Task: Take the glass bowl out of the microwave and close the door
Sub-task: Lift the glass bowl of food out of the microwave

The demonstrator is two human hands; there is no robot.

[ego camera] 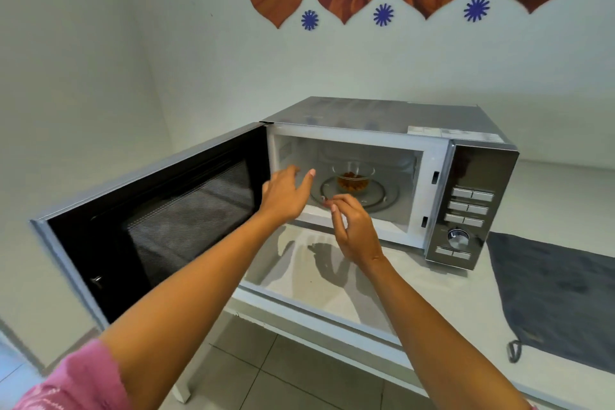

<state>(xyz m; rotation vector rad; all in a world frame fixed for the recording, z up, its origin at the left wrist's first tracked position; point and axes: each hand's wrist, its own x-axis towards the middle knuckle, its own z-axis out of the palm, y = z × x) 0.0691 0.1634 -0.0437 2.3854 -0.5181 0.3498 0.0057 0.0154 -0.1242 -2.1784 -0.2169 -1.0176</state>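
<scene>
One glass bowl (353, 177) is sitting upright on the turntable (356, 197) inside the microwave (382, 173), rim facing up, with something brown in the bottom; being round, it is showing me no long axis. I am seeing both of my hands reaching toward the cavity, neither one touching the bowl. My left hand (286, 196) is stretching forward at the cavity's left edge, fingers spread and loose, holding nothing. My right hand (356, 226) is hanging just in front of the lower sill, fingers curling inward, thumb and forefinger nearly pinching, also empty. The door (159, 226) is standing wide open to the left. A dark grey cloth (559, 293) is lying on the white table (332, 296), right of the microwave.
</scene>
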